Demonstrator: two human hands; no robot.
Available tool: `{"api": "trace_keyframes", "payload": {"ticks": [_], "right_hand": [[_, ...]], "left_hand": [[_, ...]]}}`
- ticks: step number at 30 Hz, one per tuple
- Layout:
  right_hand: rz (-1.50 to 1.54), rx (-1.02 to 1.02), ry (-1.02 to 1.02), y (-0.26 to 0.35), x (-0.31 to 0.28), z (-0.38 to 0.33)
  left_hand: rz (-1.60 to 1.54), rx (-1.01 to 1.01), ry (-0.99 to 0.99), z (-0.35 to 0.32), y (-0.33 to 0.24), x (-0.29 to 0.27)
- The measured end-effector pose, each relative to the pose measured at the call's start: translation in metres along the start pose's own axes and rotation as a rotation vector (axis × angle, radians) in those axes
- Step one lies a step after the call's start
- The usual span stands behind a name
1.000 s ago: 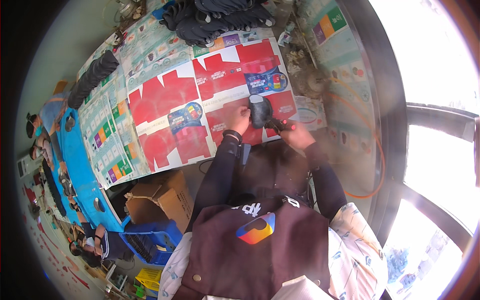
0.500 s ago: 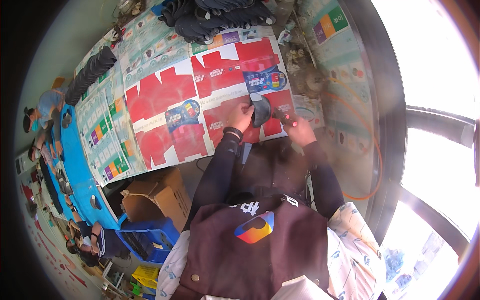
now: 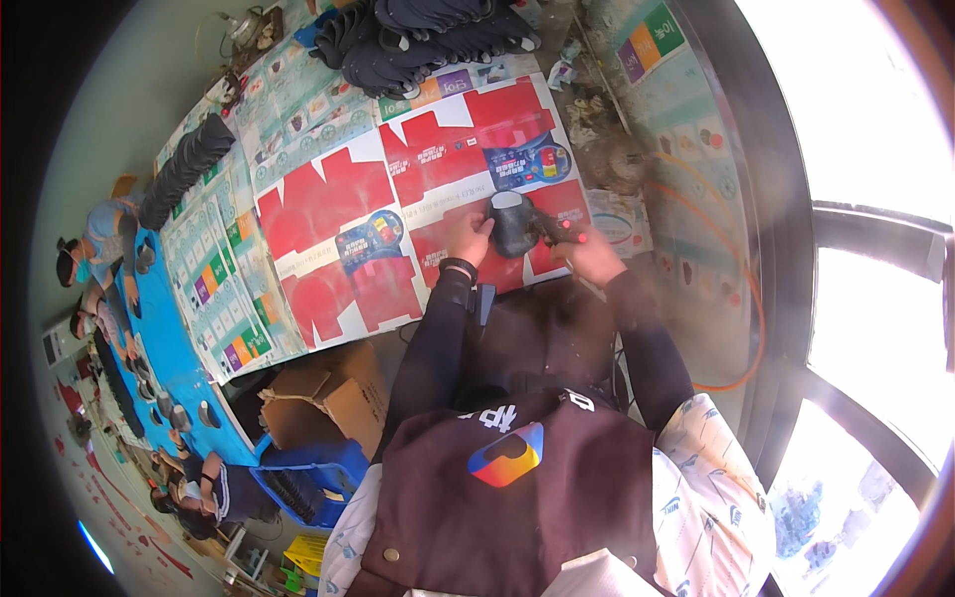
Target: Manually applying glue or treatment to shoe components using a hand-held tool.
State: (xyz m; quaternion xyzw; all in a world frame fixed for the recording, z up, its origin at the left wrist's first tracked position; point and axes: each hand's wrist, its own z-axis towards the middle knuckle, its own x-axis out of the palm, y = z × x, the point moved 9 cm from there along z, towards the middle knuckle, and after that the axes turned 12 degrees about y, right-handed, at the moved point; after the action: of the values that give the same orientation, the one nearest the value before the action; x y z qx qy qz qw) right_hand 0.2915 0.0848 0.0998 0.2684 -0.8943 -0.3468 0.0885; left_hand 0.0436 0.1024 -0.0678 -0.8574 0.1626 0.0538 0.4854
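Note:
My left hand (image 3: pixel 468 240) pinches the left edge of a dark insole (image 3: pixel 511 227) between thumb and fingers. The insole has a pale grey patch at its far end and is held just above the red and white printed cardboard. In my right hand (image 3: pixel 597 261) is a dark tool with pinkish-red knobs that looks like a spray gun (image 3: pixel 548 230). Its front end points left at the insole, close to its right edge. My right fingers wrap round the handle, which they partly hide.
Piles of dark insoles (image 3: pixel 428 45) lie at the table's far side, with a curved stack (image 3: pixel 187 169) at the far left. An orange hose (image 3: pixel 760 298) loops down on the right. Left are a cardboard box (image 3: pixel 348 393), a blue crate (image 3: pixel 323 507) and people at a blue table (image 3: pixel 174 328).
The insole has turned and tilted in my left hand, showing more of its broad dark face. My right hand and the spray gun have moved slightly left, nearer to it.

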Motion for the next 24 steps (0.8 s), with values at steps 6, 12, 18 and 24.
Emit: {"api": "trace_keyframes", "payload": {"ticks": [6, 12, 18, 24], "right_hand": [[-0.193, -0.181, -0.194, 0.018, -0.014, 0.026], [0.008, -0.194, -0.037, 0.012, -0.014, 0.037], [0.088, -0.120, 0.016, 0.003, -0.017, 0.044], [0.132, -0.193, 0.059, -0.003, -0.012, 0.052]], "left_hand": [[-0.257, -0.088, 0.143, -0.023, -0.025, -0.016], [-0.401, -0.246, 0.110, -0.048, -0.020, -0.065], [-0.440, -0.231, 0.110, -0.061, -0.030, -0.079], [-0.456, -0.237, 0.108, -0.066, -0.032, -0.080]]}}
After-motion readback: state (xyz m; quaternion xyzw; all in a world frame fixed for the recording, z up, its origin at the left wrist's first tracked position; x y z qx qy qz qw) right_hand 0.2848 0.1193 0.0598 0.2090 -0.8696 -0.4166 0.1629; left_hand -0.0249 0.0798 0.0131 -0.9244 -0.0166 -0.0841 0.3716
